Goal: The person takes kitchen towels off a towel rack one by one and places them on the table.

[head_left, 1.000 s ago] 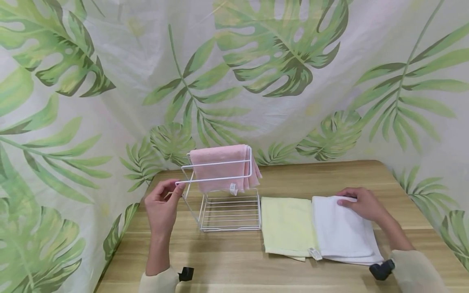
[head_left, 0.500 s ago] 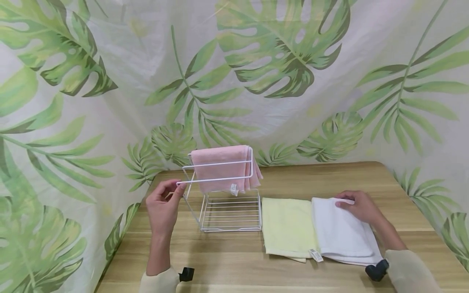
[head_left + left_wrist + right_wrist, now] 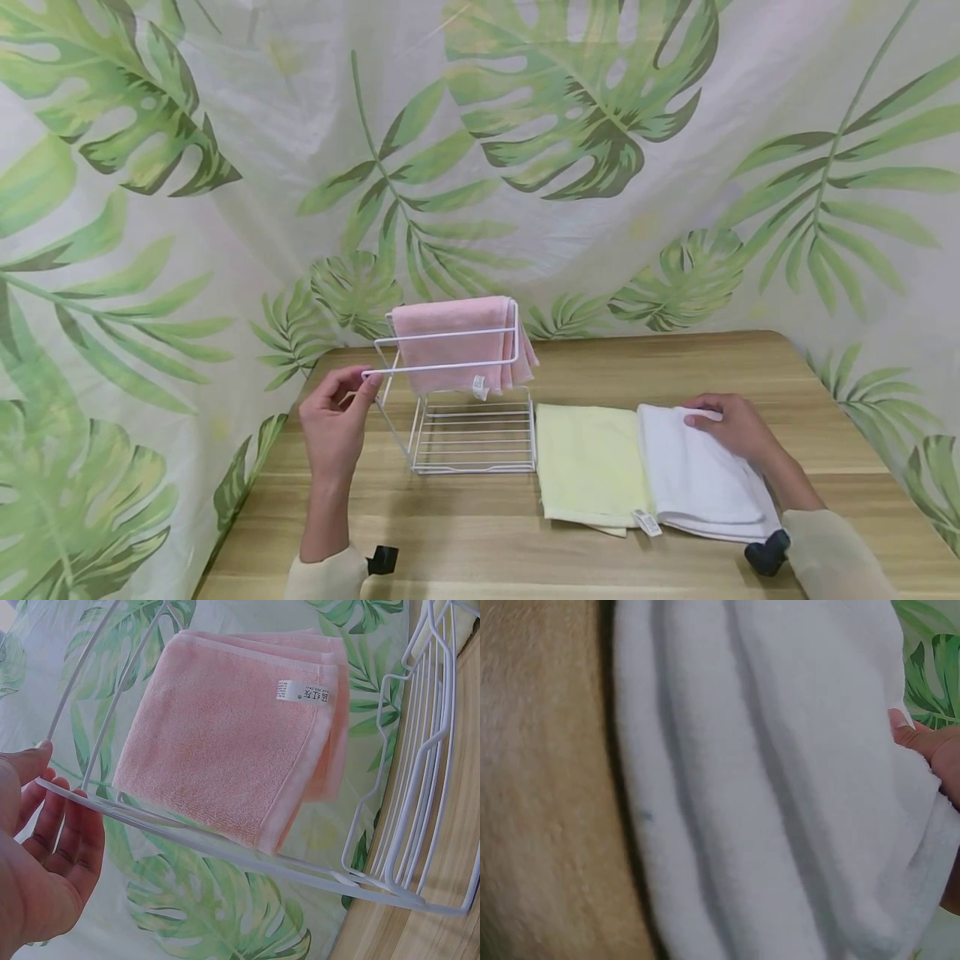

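Note:
My left hand [image 3: 333,421] pinches the near end of a bar on a white wire rack [image 3: 442,367]; the left wrist view shows thumb and fingers about that corner. A folded pink towel [image 3: 453,346] with a small label hangs over the rack's rear upper bar. At the right, my right hand [image 3: 731,425] grips the far edge of a folded white towel [image 3: 697,475] between thumb and fingers. In the right wrist view the towel's layers fill most of the picture, and the thumb [image 3: 909,735] presses on its edge.
A folded yellow towel [image 3: 588,462] lies between the rack's wire base [image 3: 472,442] and the white towel, its tag [image 3: 647,522] at the near corner. All stand on a wooden table [image 3: 465,533]. Behind the table hangs a leaf-patterned curtain [image 3: 555,242].
My right hand has shifted slightly left with the white towel's far edge, which has lifted and bent a little. The left hand stays at the rack's corner.

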Demonstrator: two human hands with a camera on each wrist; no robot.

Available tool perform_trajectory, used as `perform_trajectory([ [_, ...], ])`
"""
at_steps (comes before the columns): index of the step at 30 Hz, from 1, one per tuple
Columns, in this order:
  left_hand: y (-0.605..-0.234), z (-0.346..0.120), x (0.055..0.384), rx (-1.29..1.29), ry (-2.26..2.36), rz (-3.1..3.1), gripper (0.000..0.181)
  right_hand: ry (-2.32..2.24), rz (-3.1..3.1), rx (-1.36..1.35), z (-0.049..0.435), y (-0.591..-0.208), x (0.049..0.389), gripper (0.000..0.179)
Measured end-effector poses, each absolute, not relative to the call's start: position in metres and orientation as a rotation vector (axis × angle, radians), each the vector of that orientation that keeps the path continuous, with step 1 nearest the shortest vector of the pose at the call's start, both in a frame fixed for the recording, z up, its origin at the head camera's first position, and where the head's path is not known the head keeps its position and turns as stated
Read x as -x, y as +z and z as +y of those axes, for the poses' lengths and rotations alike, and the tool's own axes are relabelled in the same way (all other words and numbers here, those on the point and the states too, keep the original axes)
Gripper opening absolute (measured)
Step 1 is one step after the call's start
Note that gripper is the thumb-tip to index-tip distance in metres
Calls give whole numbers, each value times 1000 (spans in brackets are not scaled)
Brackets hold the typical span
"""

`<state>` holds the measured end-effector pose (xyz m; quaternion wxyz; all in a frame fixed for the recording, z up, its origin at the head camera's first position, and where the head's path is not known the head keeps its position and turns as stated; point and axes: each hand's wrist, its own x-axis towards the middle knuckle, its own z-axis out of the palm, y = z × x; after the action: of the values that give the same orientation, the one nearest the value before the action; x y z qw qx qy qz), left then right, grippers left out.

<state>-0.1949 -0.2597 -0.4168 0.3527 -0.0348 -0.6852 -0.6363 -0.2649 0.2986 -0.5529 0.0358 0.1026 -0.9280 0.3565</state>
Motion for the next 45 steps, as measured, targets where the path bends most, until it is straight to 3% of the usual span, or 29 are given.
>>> perform_trajectory([
  [35, -418, -259, 197, 85, -1643, -1775, 20, 1062, -2879, -393, 307, -558, 269, 24],
  [45, -418, -260, 196, 99, -1646, -1764, 19, 970, -2849, -560, 300, -525, 274, 18],
])
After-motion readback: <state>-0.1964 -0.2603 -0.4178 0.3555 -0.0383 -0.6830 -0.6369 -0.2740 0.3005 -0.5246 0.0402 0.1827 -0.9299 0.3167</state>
